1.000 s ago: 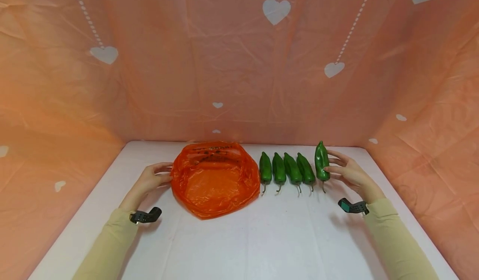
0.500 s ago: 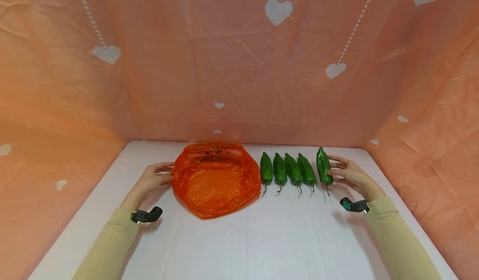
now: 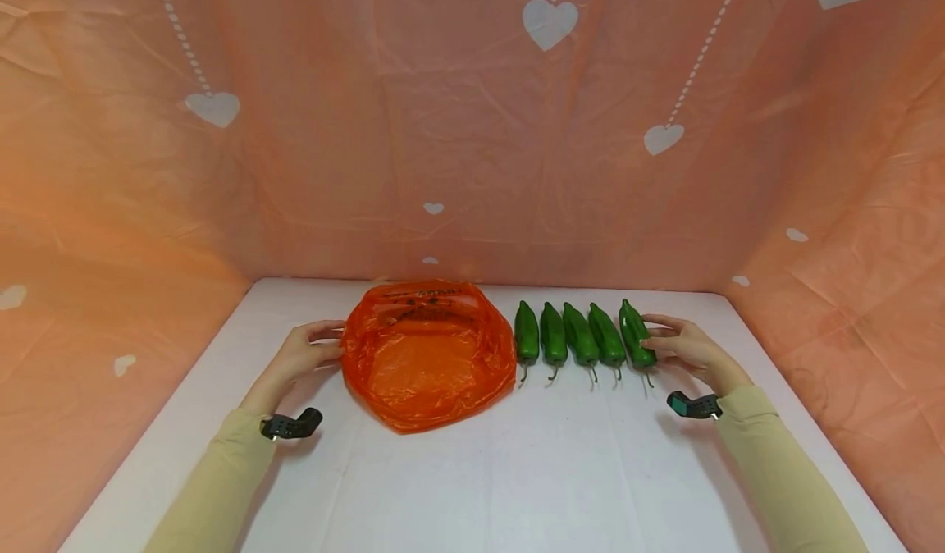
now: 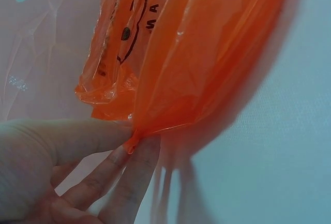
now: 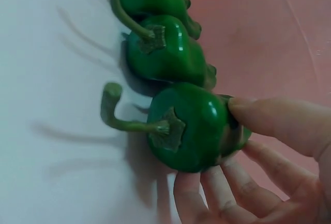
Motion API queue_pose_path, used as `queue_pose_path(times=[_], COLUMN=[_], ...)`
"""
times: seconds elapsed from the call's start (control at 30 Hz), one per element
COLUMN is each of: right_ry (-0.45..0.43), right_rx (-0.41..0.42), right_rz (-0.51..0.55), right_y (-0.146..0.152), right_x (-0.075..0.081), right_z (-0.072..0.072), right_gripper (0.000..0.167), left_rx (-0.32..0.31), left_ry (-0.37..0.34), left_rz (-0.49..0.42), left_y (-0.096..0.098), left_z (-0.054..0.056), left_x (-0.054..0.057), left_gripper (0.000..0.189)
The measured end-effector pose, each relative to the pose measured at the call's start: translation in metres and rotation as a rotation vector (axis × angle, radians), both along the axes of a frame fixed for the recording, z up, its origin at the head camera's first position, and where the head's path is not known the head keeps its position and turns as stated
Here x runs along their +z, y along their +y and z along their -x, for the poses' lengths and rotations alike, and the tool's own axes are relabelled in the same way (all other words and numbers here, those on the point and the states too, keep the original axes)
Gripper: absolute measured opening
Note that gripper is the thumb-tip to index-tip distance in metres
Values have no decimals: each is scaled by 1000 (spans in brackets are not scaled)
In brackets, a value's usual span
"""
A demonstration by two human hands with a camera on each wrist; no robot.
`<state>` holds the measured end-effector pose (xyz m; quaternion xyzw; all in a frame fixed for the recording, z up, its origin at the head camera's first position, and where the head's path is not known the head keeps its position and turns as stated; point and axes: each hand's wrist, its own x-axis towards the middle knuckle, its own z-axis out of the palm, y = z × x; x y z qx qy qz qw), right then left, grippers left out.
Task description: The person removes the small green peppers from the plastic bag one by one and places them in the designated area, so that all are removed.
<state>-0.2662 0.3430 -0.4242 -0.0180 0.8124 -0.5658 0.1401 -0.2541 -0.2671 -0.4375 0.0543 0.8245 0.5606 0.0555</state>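
My left hand (image 3: 297, 358) pinches the left edge of an orange plastic bag (image 3: 424, 368), thumb against fingers, as the left wrist view shows at the gathered corner of the bag (image 4: 170, 100). The bag's mouth faces me and black print shows on its far side. To its right, green peppers stand in a row with stems toward me. The rightmost pepper (image 3: 635, 335) is held between the thumb and fingers of my right hand (image 3: 687, 348). In the right wrist view this pepper (image 5: 186, 125) sits close beside its neighbour (image 5: 168, 53).
A white table (image 3: 472, 487) lies under everything. An orange curtain with white hearts (image 3: 472, 143) encloses the back and both sides. The other peppers (image 3: 579, 335) lie between the bag and my right hand.
My right hand has lowered the rightmost pepper and moved it left, closer to the row. The left hand stays at the bag's edge.
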Motion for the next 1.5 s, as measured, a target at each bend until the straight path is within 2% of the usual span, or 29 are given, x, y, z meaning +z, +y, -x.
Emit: queue_pose_path(times=[0.33, 0.73, 1.23, 1.5], right_ry=[-12, -4, -2, -10], right_rx=[11, 15, 19, -8], right_rz=[-19, -34, -50, -60], right_y=[-3, -4, -5, -7], right_x=[-3, -5, -4, -5], right_z=[1, 3, 3, 3], right_gripper=[74, 69, 69, 67], left_rx=[-8, 0, -8, 21], left_ry=[17, 34, 14, 24], left_rz=[9, 36, 13, 53], left_y=[0, 0, -2, -1], left_z=[0, 1, 0, 0], left_x=[0, -1, 0, 0], left_gripper=[50, 50, 49, 51])
